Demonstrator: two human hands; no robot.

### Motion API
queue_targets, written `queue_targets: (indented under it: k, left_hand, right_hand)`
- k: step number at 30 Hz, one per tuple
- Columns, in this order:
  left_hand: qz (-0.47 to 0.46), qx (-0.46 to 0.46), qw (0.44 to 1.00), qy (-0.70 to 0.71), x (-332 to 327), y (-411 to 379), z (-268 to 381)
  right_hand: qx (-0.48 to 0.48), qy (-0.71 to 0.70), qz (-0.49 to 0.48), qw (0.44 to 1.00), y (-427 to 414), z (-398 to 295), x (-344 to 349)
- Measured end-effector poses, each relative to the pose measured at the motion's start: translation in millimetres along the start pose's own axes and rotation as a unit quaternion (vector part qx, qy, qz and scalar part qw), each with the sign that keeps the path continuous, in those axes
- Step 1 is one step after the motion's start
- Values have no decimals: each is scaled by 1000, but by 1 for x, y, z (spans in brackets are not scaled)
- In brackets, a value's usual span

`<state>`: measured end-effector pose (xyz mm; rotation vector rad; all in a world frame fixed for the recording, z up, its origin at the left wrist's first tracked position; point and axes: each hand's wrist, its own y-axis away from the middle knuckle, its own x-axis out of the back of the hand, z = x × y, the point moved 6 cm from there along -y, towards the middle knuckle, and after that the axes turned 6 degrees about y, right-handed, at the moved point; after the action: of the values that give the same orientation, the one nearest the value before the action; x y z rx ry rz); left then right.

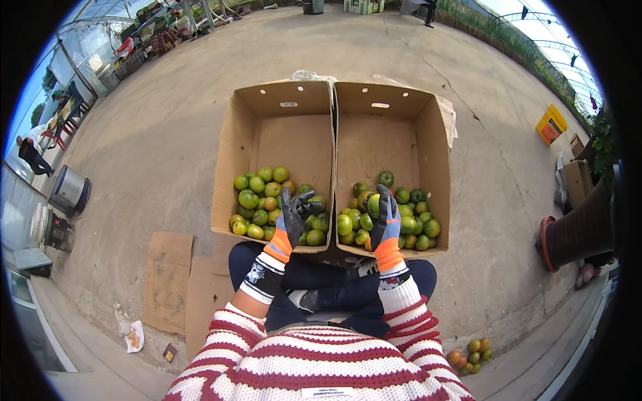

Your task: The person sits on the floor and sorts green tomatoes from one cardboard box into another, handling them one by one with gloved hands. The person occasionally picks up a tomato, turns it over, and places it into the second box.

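Two cardboard boxes stand side by side before me, the left box (293,130) and the right box (376,130), each with green tomatoes at its near end. My left hand (294,213), in a black and orange work glove, is over the tomatoes (248,199) of the left box, fingers spread, and appears to hold nothing. In the matching glove, my right hand (387,215) grips a green tomato (374,205) above the other tomatoes (431,228) of the right box. A few fruits in both boxes are orange-tinged. The hands partly hide the fruit under them.
Flat cardboard (168,280) lies on the concrete at the left. A small pile of tomatoes (474,357) sits at the lower right. Further right are a large plant pot (577,230) and a yellow bucket (551,124). At far left are a bucket (70,188) and a person (34,156).
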<state>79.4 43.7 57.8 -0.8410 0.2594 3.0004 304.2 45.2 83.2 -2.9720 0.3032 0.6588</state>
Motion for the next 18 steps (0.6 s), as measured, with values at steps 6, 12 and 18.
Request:
queue_targets:
  k: [6, 12, 18]
  left_hand:
    - [193, -50, 792, -578, 67, -33, 0]
    - [-39, -114, 449, -885, 27, -82, -47]
    - [-220, -112, 291, -924, 44, -131, -109]
  right_hand:
    - [89, 677, -57, 728, 20, 42, 48]
    - [193, 729, -103, 649, 34, 49, 41]
    - [176, 732, -117, 648, 36, 46, 31]
